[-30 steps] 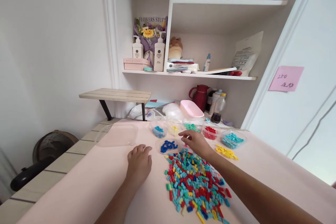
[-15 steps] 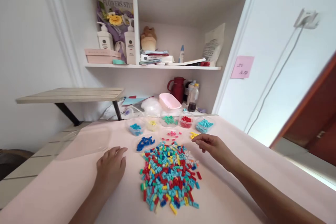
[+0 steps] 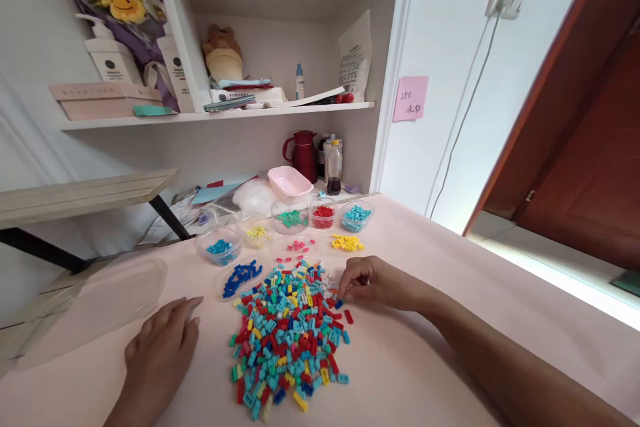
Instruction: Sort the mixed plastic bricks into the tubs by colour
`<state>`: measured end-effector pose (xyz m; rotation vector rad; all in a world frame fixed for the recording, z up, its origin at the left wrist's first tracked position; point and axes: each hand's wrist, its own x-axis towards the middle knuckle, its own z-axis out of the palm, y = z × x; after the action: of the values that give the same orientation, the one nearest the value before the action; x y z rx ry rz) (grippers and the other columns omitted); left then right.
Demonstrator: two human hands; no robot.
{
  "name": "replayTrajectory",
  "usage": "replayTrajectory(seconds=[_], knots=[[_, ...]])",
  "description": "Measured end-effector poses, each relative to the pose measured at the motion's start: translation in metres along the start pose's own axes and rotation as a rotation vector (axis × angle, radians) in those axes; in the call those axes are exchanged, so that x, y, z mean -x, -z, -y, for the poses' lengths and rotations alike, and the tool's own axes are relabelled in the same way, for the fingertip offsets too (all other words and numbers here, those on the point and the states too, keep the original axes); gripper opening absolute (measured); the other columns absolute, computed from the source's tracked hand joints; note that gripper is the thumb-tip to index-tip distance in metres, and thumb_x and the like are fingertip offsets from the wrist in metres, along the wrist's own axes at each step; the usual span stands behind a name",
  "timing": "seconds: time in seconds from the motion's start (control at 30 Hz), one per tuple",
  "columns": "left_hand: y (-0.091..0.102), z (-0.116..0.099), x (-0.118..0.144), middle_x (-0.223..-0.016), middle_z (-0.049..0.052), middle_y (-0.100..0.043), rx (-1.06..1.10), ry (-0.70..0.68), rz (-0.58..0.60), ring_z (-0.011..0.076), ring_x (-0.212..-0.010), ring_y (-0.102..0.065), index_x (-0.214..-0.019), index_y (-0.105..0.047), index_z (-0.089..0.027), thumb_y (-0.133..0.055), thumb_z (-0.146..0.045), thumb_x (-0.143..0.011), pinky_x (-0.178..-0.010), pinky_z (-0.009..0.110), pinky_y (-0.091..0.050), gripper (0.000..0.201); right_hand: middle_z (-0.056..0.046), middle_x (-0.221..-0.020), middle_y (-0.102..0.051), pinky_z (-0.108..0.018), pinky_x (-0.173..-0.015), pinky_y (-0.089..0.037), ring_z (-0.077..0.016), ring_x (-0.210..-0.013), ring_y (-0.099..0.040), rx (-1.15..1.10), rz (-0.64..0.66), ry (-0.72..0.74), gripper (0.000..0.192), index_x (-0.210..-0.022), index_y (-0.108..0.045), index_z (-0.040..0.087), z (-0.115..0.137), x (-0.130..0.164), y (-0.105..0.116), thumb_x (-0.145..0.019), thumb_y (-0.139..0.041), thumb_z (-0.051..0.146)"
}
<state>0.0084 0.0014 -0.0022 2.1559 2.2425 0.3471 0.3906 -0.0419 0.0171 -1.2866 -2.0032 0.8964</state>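
Observation:
A heap of small mixed-colour bricks (image 3: 287, 333) lies on the pale pink table (image 3: 430, 293). My right hand (image 3: 373, 282) rests at the heap's far right edge, fingers curled down and pinching among the pieces; what it grips is too small to tell. Flat on the table left of the heap lies my left hand (image 3: 160, 347), fingers together, holding nothing. Behind the heap stand small clear cups sorted by colour: blue (image 3: 221, 250), yellow (image 3: 257, 232), green (image 3: 291, 218), red (image 3: 323, 214), turquoise (image 3: 357, 216). Loose groups of dark blue (image 3: 241, 276), pink (image 3: 297, 247) and yellow bricks (image 3: 347, 242) lie between.
A clear plastic lid (image 3: 95, 300) lies at the left. A pink tub (image 3: 290, 181), red jug (image 3: 303, 153) and bottles (image 3: 333, 167) stand at the back under a white shelf (image 3: 210, 115). A wooden riser (image 3: 75, 193) is at left, a brown door (image 3: 590, 147) at right.
The view has swung right and down. My right hand drew back from the far cups to the heap's right edge and curled its fingers. My left hand stays flat.

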Motion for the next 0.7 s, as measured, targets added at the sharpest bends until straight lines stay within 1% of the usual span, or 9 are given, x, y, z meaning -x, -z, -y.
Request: replayTrajectory(seconds=[0.17, 0.33, 0.5, 0.7], knots=[[0.001, 0.0, -0.001, -0.14, 0.003, -0.05, -0.016, 0.006, 0.01, 0.0257, -0.132, -0.038, -0.128, -0.056, -0.03, -0.025, -0.034, -0.093, -0.105, 0.048, -0.031, 0.047, -0.003, -0.084, -0.066, -0.025, -0.066, -0.046, -0.0163, -0.077, -0.061, 0.169, -0.013, 0.022, 0.018, -0.088, -0.077, 0.027, 0.005, 0.002, -0.002, -0.079, -0.063, 0.021], [0.001, -0.002, -0.001, -0.142, 0.003, -0.048, -0.03, 0.01, 0.027, 0.0252, -0.133, -0.037, -0.13, -0.054, -0.03, -0.022, -0.034, -0.094, -0.106, 0.047, -0.031, 0.048, -0.003, -0.087, -0.066, -0.024, -0.064, -0.045, -0.0157, -0.076, -0.061, 0.23, -0.015, 0.041, 0.017, -0.089, -0.076, 0.026, 0.005, 0.003, -0.003, -0.077, -0.065, 0.02], [0.003, -0.004, 0.0, -0.142, 0.003, -0.047, -0.031, 0.019, 0.043, 0.0255, -0.133, -0.037, -0.13, -0.053, -0.03, -0.02, -0.034, -0.094, -0.106, 0.048, -0.03, 0.049, -0.002, -0.087, -0.065, -0.026, -0.067, -0.044, -0.0153, -0.076, -0.06, 0.365, 0.001, 0.091, 0.024, -0.094, -0.075, 0.029, 0.005, 0.004, -0.009, -0.078, -0.063, 0.018], [0.004, -0.004, 0.0, -0.141, 0.003, -0.048, -0.022, 0.01, 0.033, 0.0262, -0.131, -0.038, -0.129, -0.055, -0.029, -0.022, -0.033, -0.094, -0.105, 0.048, -0.031, 0.048, -0.003, -0.09, -0.066, -0.026, -0.069, -0.045, -0.0158, -0.078, -0.061, 0.376, -0.017, 0.104, 0.025, -0.092, -0.075, 0.026, 0.004, 0.003, -0.012, -0.076, -0.061, 0.012]])
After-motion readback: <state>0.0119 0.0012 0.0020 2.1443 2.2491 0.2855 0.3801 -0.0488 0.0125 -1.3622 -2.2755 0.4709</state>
